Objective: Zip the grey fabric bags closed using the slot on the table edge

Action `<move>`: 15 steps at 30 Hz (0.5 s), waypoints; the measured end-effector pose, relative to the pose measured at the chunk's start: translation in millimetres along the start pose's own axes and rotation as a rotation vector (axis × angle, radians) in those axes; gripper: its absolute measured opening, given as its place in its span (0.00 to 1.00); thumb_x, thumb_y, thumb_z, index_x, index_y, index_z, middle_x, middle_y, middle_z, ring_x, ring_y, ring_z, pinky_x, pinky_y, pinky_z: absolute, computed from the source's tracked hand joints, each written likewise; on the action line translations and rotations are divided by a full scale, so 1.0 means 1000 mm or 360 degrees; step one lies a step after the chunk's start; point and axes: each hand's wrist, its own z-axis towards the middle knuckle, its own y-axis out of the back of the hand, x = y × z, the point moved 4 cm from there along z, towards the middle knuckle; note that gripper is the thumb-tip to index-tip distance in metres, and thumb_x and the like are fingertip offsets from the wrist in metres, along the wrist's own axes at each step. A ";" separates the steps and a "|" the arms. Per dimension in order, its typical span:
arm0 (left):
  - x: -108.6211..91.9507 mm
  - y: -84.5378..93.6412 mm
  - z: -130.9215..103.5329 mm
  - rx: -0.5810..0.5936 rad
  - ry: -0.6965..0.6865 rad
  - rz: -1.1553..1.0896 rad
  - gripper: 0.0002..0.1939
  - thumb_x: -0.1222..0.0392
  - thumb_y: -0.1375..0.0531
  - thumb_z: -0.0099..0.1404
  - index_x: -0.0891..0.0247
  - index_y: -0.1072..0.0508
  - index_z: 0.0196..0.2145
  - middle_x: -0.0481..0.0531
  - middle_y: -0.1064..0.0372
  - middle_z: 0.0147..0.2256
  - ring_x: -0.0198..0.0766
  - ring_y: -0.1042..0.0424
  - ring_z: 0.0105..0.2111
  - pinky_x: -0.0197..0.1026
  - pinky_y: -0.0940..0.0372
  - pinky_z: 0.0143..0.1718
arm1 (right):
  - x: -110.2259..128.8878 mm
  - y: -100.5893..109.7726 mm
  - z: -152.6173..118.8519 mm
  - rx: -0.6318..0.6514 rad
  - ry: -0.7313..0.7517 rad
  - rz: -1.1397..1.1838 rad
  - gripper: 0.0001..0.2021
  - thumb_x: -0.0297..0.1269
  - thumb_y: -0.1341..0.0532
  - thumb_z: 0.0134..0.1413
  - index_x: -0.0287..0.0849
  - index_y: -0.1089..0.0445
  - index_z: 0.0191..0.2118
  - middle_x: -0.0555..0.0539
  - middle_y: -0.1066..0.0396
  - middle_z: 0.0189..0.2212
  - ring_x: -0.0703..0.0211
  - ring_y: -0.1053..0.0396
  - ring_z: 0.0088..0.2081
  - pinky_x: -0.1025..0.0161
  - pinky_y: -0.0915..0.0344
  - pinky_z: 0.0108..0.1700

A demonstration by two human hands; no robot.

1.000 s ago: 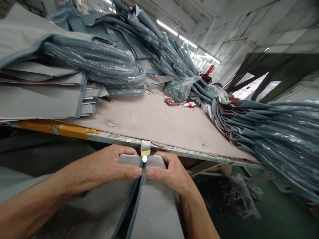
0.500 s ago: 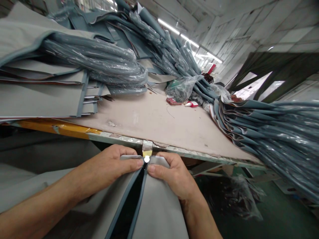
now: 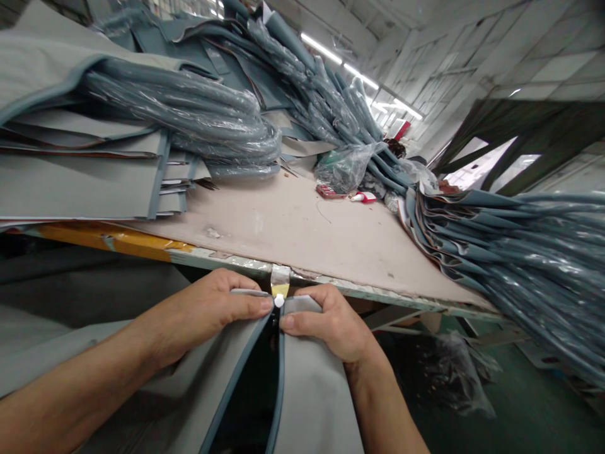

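Observation:
Just below the table edge, my left hand (image 3: 231, 299) pinches the top corner of a grey fabric panel with blue edging (image 3: 227, 359), thumb on top. My right hand (image 3: 326, 318) grips the top corner of another grey fabric panel (image 3: 312, 384), also edged in blue. The two corners come close together at a small white round piece (image 3: 278, 301), which sits under a yellow-and-clear taped tab (image 3: 280, 279) on the table edge. Below it the blue edges spread apart, with a dark gap between them. Whether the two panels are one piece I cannot tell.
Folded grey panels (image 3: 80, 183) and plastic-wrapped blue piping (image 3: 189, 113) are stacked on the table (image 3: 283, 221) at left. More blue-edged bundles (image 3: 520, 252) hang over its right side. A red-and-white small bottle (image 3: 363, 197) lies near a clear plastic bag (image 3: 347, 167).
The gap between the blue edges has widened below my hands, the right panel's edge swinging right. Both hands keep their grip and have shifted only slightly.

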 end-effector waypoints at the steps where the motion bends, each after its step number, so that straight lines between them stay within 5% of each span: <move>1: 0.001 0.000 0.001 0.0000 0.0008 -0.0008 0.14 0.51 0.28 0.45 0.63 0.22 0.25 0.46 0.27 0.22 0.35 0.34 0.23 0.33 0.41 0.26 | 0.001 0.000 0.001 -0.0001 -0.0004 0.0003 0.18 0.46 0.27 0.41 0.37 0.30 0.26 0.53 0.39 0.20 0.69 0.46 0.21 0.70 0.50 0.23; 15: -0.008 -0.004 0.003 -0.0035 0.0043 0.0072 0.19 0.46 0.29 0.41 0.64 0.23 0.25 0.47 0.30 0.22 0.35 0.38 0.23 0.35 0.41 0.28 | 0.008 -0.001 0.005 0.0015 0.0044 0.0099 0.15 0.40 0.27 0.41 0.37 0.32 0.22 0.54 0.39 0.18 0.71 0.46 0.19 0.71 0.50 0.21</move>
